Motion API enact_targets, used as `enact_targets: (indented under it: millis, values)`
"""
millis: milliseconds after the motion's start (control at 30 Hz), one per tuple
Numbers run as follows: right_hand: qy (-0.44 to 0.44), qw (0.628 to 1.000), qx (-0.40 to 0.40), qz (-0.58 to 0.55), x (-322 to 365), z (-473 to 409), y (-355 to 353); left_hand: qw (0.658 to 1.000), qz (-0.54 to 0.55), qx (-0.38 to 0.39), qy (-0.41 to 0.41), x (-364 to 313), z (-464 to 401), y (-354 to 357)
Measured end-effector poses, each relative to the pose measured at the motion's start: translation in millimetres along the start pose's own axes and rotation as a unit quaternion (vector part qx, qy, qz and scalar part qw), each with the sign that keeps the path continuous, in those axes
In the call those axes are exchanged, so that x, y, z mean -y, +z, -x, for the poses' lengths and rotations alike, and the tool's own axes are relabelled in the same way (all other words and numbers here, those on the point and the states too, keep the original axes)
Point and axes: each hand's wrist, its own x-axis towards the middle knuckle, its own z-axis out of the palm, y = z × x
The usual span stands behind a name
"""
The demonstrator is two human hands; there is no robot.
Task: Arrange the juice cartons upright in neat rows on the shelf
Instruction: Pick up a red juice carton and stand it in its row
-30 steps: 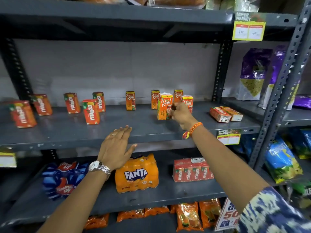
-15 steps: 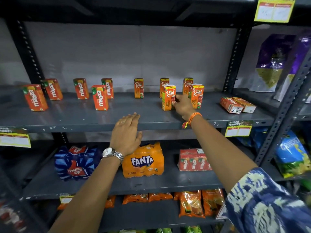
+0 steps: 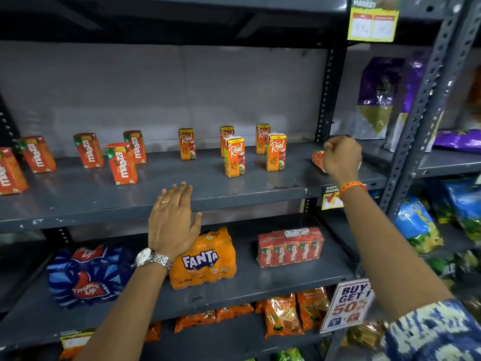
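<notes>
On the grey middle shelf [image 3: 78,199] stand several orange Real cartons, upright: one at the front [image 3: 234,157], one to its right [image 3: 276,152], others behind [image 3: 187,144]. Several red Maaza cartons [image 3: 121,164] stand upright at the left. At the shelf's right end my right hand [image 3: 342,158] is curled over a lying carton [image 3: 318,158]; only its red end shows, and I cannot tell if the fingers grip it. My left hand [image 3: 173,220] rests flat on the shelf's front edge, fingers apart, holding nothing.
The lower shelf holds a Thums Up pack [image 3: 86,276], a Fanta pack [image 3: 204,259] and a Maaza multipack [image 3: 290,247]. A perforated upright [image 3: 325,95] closes the bay at the right; purple bags [image 3: 377,97] stand beyond. A price tag [image 3: 373,22] hangs above.
My right hand left the standing Real cartons and moved right, to the cartons lying at the shelf's end. The left hand stayed on the shelf edge. The camera came closer.
</notes>
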Motion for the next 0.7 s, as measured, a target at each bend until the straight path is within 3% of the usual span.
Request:
enact_targets:
  millis: [167, 367, 500, 567, 700]
  values:
    - [0.061, 0.974, 0.095, 0.198, -13.1, -6.0, -3.8, 0.999, 0.042, -0.012, 0.017, -20.3, -1.8, 3.1]
    - [0.107, 0.953, 0.166, 0.228, 0.1, -4.8, -1.7, 0.997, 0.068, -0.026, 0.000, -23.8, 0.0, 7.2]
    - [0.133, 0.956, 0.200, 0.168, 10.9, -5.9, -2.1, 0.998, 0.061, -0.027, 0.001, -23.7, 0.7, 7.6]
    - [0.173, 0.959, 0.213, 0.067, 11.2, -9.6, -1.2, 0.998, 0.059, -0.024, 0.005, -22.8, 0.9, 7.4]
    - [0.261, 0.922, 0.240, -0.157, 7.2, -10.9, -9.6, 0.998, 0.054, -0.015, 0.014, -21.1, 1.0, 6.6]
